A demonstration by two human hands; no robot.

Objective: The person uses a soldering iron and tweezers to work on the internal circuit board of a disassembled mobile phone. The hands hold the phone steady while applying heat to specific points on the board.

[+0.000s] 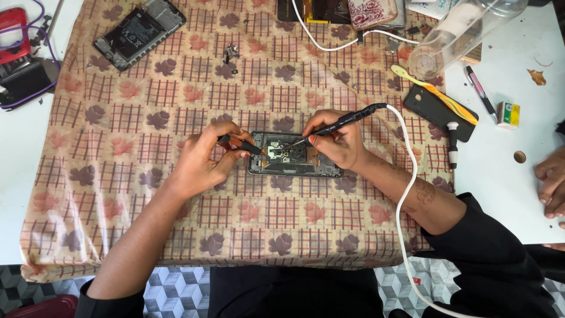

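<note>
An opened phone (294, 156) lies face down on the patterned cloth (176, 194), its circuit board showing. My right hand (338, 141) grips a black soldering iron (347, 121) like a pen, tip on the board. A white cable (406, 188) runs from the iron down past my forearm. My left hand (206, 156) holds black tweezers (244, 146) pointed at the board's left part.
A second opened phone (140, 32) lies at the far left. A clear plastic bottle (459, 29), a yellow toothbrush (435, 94), a black phone cover (438, 112), a screwdriver (452, 144), a pen (479, 91) sit at the right. Another person's hand (553, 182) rests at the right edge.
</note>
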